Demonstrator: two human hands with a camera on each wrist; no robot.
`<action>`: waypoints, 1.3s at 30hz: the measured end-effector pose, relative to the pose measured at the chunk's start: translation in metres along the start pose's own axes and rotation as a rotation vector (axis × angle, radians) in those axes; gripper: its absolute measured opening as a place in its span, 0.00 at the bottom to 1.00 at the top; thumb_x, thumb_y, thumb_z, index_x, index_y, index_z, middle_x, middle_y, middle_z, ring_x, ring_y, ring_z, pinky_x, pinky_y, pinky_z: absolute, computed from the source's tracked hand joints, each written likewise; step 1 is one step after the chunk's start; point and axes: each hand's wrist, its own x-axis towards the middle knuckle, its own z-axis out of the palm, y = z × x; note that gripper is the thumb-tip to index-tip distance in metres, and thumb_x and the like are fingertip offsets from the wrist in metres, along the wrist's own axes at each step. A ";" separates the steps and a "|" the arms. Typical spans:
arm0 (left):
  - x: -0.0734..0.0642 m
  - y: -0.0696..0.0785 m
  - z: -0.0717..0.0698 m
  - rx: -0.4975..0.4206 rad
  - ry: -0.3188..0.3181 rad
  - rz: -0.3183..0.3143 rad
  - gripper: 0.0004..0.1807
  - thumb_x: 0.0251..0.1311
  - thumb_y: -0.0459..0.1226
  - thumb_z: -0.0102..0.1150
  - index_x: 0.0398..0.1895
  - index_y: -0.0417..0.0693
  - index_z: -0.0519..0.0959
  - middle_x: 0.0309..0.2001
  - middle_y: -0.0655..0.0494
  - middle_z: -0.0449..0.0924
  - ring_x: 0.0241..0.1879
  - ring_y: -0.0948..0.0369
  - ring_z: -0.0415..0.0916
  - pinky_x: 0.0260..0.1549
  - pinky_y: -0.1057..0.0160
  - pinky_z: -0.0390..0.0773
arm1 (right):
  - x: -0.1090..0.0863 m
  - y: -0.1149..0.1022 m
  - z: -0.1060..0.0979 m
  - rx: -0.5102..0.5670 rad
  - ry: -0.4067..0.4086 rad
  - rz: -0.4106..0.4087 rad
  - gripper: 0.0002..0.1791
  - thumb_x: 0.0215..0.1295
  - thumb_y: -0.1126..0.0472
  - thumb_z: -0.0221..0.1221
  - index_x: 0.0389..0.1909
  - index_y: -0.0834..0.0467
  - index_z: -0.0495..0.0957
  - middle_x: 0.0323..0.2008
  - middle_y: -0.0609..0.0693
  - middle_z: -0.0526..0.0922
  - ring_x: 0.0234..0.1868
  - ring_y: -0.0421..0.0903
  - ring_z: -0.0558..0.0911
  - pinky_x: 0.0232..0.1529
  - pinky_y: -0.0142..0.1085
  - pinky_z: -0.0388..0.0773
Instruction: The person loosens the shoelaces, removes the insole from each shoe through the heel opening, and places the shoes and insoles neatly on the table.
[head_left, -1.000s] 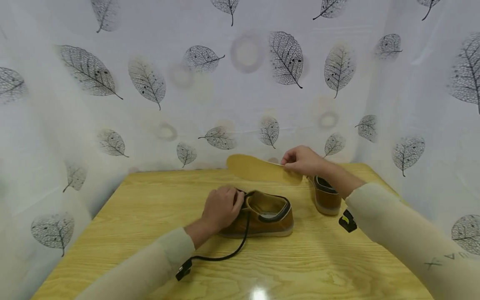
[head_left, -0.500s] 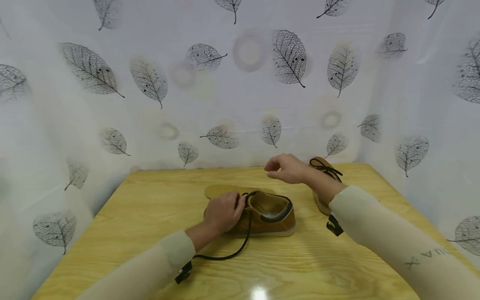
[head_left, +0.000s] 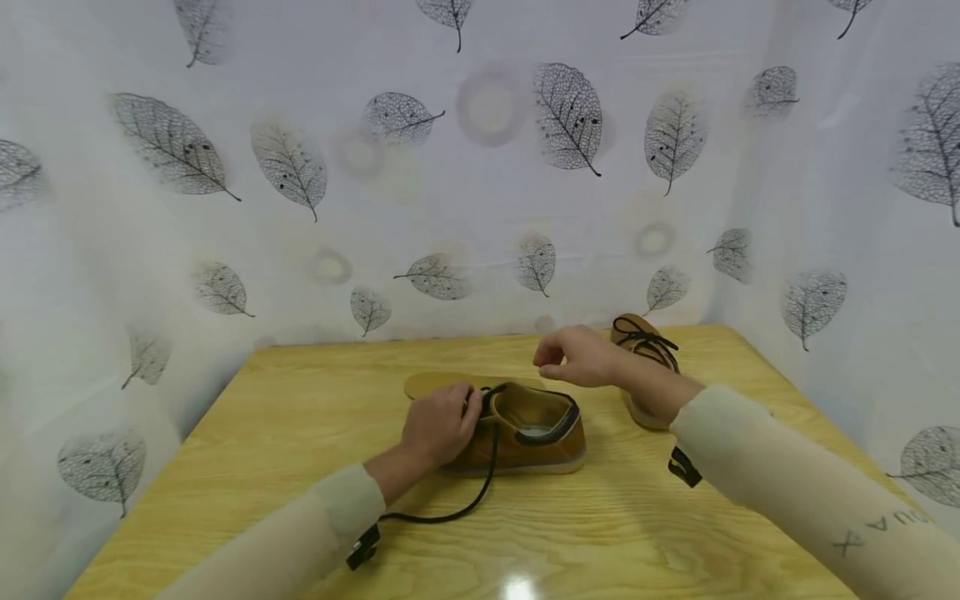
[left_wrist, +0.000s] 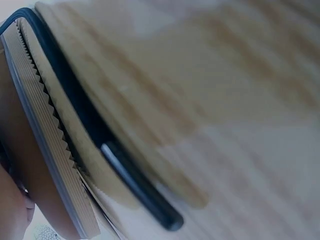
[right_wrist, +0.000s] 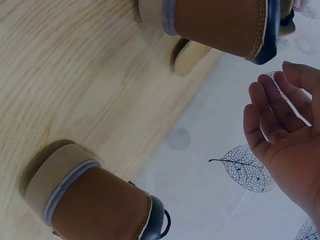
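Observation:
A brown lace-up shoe (head_left: 551, 454) lies on the table with its heel to the right; its opening faces up. My left hand (head_left: 438, 423) grips it over the front and tongue, covering the toe. A loose black shoelace (head_left: 491, 477) trails from it; the lace's tip (left_wrist: 142, 187) shows beside the ridged sole (left_wrist: 55, 140) in the left wrist view. Just behind the shoe lies a flat tan insole (head_left: 438, 382), partly hidden by it. Above and behind the heel, my right hand (head_left: 581, 357) hovers with loosely bent fingers (right_wrist: 265, 95), holding nothing.
A second brown shoe (head_left: 643, 414) with tied black laces stands at the back right, partly behind the right forearm. The wooden table (head_left: 300, 433) ends at a white leaf-print curtain (head_left: 480, 200) behind it.
My right hand had the insole raised above the shoe; it has let go, and the insole now lies on the table behind the shoe. The left hand keeps its place.

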 end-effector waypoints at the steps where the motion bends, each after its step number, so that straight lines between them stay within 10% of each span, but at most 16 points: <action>1: 0.000 -0.001 0.000 -0.001 0.004 0.000 0.14 0.72 0.42 0.50 0.25 0.52 0.74 0.16 0.63 0.66 0.14 0.69 0.57 0.12 0.70 0.57 | -0.001 0.000 0.001 -0.009 -0.003 -0.011 0.08 0.69 0.60 0.60 0.43 0.58 0.83 0.38 0.48 0.85 0.41 0.45 0.83 0.46 0.42 0.80; 10: 0.005 -0.017 0.004 0.035 0.012 0.005 0.10 0.69 0.39 0.53 0.29 0.49 0.77 0.20 0.58 0.74 0.17 0.64 0.67 0.14 0.67 0.65 | -0.002 0.004 0.025 -0.058 -0.056 -0.070 0.05 0.67 0.57 0.63 0.36 0.54 0.83 0.28 0.41 0.82 0.29 0.35 0.78 0.35 0.33 0.77; 22: 0.015 -0.039 0.010 -0.063 -0.200 -0.188 0.04 0.62 0.34 0.54 0.32 0.45 0.78 0.29 0.52 0.78 0.28 0.57 0.75 0.30 0.57 0.76 | -0.002 0.003 0.036 -0.192 -0.067 -0.148 0.10 0.67 0.59 0.62 0.25 0.55 0.83 0.19 0.40 0.76 0.18 0.33 0.68 0.25 0.29 0.68; 32: 0.024 -0.052 0.005 -0.111 -0.497 -0.161 0.07 0.64 0.40 0.60 0.41 0.51 0.83 0.42 0.51 0.81 0.45 0.50 0.76 0.48 0.45 0.74 | -0.014 0.011 0.030 -0.203 -0.113 -0.182 0.13 0.67 0.60 0.63 0.21 0.54 0.79 0.16 0.38 0.69 0.17 0.32 0.62 0.24 0.28 0.62; 39: 0.022 -0.055 0.003 0.021 -0.568 -0.029 0.10 0.62 0.39 0.64 0.46 0.54 0.82 0.45 0.52 0.80 0.45 0.51 0.78 0.48 0.43 0.74 | -0.022 0.020 0.026 -0.240 -0.119 -0.238 0.18 0.66 0.61 0.63 0.17 0.51 0.72 0.16 0.37 0.62 0.18 0.32 0.58 0.24 0.29 0.59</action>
